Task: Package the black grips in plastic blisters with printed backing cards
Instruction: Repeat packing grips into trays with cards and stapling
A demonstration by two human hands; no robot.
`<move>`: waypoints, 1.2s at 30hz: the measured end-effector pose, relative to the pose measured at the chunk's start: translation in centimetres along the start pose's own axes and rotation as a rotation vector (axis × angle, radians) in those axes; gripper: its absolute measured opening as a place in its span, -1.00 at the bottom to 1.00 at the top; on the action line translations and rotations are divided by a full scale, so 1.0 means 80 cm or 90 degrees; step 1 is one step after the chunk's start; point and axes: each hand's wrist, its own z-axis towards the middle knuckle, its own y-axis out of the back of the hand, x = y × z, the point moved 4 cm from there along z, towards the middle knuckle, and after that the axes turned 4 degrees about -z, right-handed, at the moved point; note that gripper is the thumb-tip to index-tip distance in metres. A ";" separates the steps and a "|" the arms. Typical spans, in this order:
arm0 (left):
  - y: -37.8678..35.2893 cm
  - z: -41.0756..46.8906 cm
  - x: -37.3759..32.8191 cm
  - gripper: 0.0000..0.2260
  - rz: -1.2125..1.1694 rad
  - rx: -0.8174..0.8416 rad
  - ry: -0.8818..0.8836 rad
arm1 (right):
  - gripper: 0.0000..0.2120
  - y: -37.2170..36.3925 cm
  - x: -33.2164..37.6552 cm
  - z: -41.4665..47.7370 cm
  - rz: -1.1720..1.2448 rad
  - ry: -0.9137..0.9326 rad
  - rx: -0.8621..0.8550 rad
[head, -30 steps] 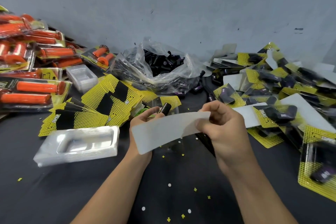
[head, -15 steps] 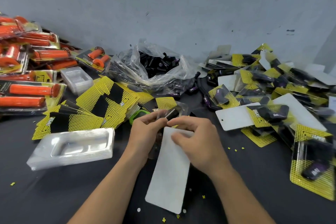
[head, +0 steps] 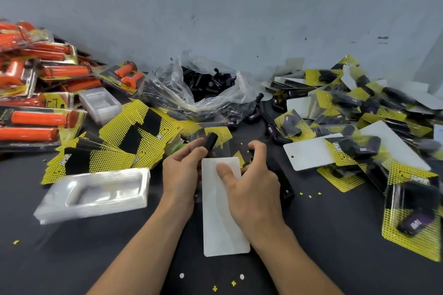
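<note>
A backing card (head: 223, 220) lies white side up, lengthwise, between my hands over a clear blister (head: 219, 148). A black grip (head: 211, 139) sticks out of the blister's far end. My left hand (head: 184, 170) holds the blister's left edge, fingers curled beside the grip. My right hand (head: 251, 187) grips the right edge, its thumb pressing on the card. A clear bag of loose black grips (head: 206, 84) sits behind. Printed yellow cards (head: 124, 143) fan out at left, with a stack of empty blisters (head: 96, 194) in front of them.
Packaged orange grips (head: 40, 103) are piled at far left. A heap of finished yellow packs (head: 359, 122) and white card backs fills the right side. A second blister stack (head: 99, 104) sits behind the cards. Small yellow and white punch scraps dot the dark table (head: 72, 258).
The card went from being held crosswise in the air to lying lengthwise over the blister. My right thumb now presses on it, and both hands moved down to the table.
</note>
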 end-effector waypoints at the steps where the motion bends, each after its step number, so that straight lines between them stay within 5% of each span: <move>1: 0.001 0.001 0.000 -0.79 -0.002 -0.024 -0.017 | -0.57 -0.002 0.001 -0.001 -0.011 -0.012 0.024; 3: 0.006 0.005 -0.001 -0.80 -0.007 -0.076 -0.049 | -0.74 -0.006 -0.001 -0.003 -0.007 -0.037 0.077; 9: 0.020 0.014 -0.001 -0.77 -0.031 -0.154 -0.092 | -0.75 -0.007 -0.014 -0.010 0.235 -0.220 0.293; 15: 0.019 0.017 -0.004 -0.81 -0.044 -0.160 -0.090 | -0.92 -0.005 0.000 -0.013 0.385 -0.142 0.475; 16: 0.018 0.018 -0.005 -0.82 -0.036 -0.149 -0.089 | -0.98 -0.007 0.000 -0.015 0.368 -0.151 0.460; 20: 0.013 0.014 -0.005 -0.83 -0.048 -0.113 -0.068 | -0.64 -0.012 -0.016 -0.011 0.247 -0.186 0.328; 28: 0.003 0.004 -0.004 -0.85 -0.110 -0.078 0.000 | -0.95 -0.009 -0.029 0.008 0.309 -0.196 0.254; 36: 0.002 0.006 -0.001 -0.80 -0.045 -0.053 -0.004 | -0.71 -0.006 -0.032 0.008 0.107 -0.086 0.119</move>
